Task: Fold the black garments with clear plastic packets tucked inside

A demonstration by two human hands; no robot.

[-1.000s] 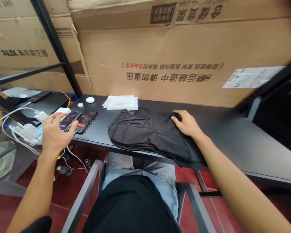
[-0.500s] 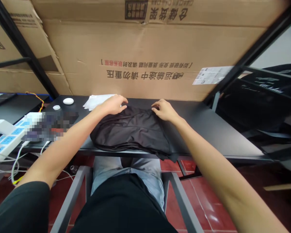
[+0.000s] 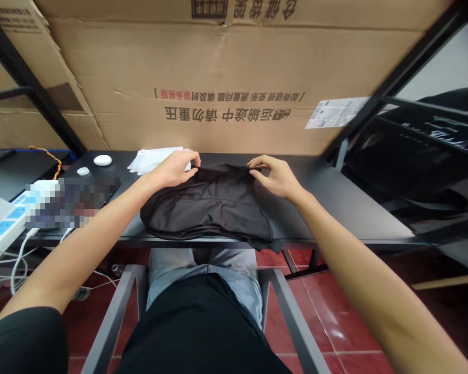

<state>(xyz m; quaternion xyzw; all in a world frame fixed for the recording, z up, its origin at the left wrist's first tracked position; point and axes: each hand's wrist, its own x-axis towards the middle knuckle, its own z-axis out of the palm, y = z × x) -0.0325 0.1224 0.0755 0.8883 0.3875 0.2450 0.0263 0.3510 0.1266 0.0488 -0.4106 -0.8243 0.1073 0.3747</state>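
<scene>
One garment: black, folded, matte fabric garment on the black, smooth tabletop, mostly to the near side of the fingers; one near corner overhangs the front edge.
Handling: likely light and soft, layered, perhaps a little slippery, hardly fragile; loose layers could slide apart.
Hold points: far edge, toward its two ends; a pinch through all layers should keep the fold together.
Left hand: thumb and fingers pinched on the far-left part of the edge; forearm slants in from lower left.
Right hand: thumb and fingers pinched on the far-right corner; hand turned inward, forearm slanting in from lower right.
Left of the left fingers: thin, white, flat sheets, partly hidden by that hand.
</scene>
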